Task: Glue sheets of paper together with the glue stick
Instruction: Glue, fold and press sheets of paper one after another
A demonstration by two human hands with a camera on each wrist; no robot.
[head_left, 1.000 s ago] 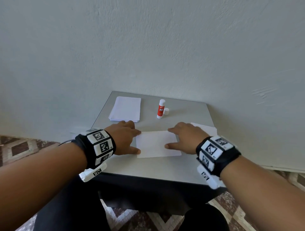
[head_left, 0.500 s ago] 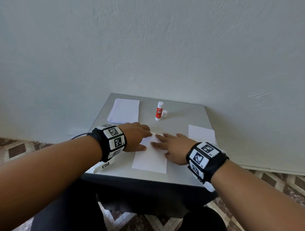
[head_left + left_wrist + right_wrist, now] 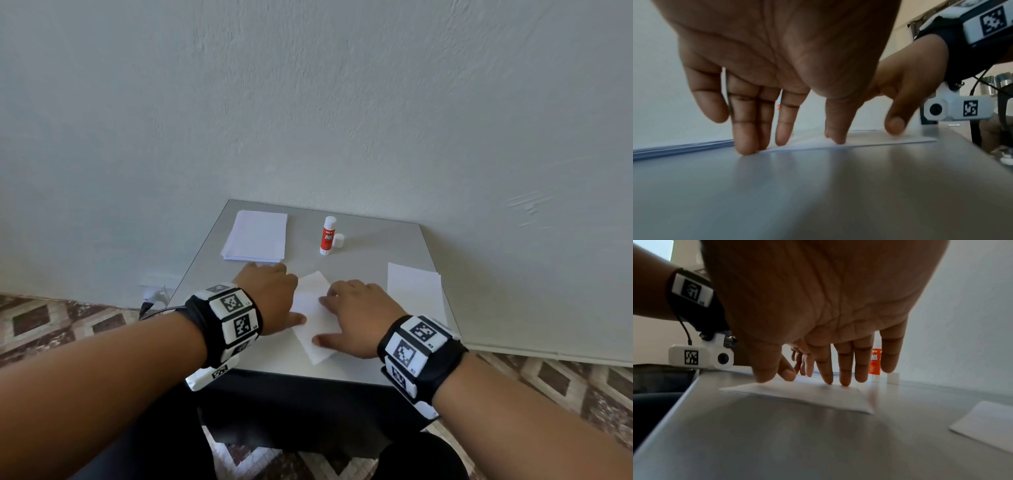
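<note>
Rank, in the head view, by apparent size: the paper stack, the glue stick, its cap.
1. paper stack, largest.
2. glue stick.
3. cap, smallest, standing right beside the stick.
All lie at similar depth, so the order seems reliable.

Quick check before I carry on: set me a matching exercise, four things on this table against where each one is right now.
Things:
1. glue stick
2. cap
3. paper stack
4. sheet

Places:
A. far left of the table
B. under the fingers of left hand and right hand
C. upright at the far middle
D. off the stick, just right of it

Pairs: 1-C, 2-D, 3-A, 4-B
</note>
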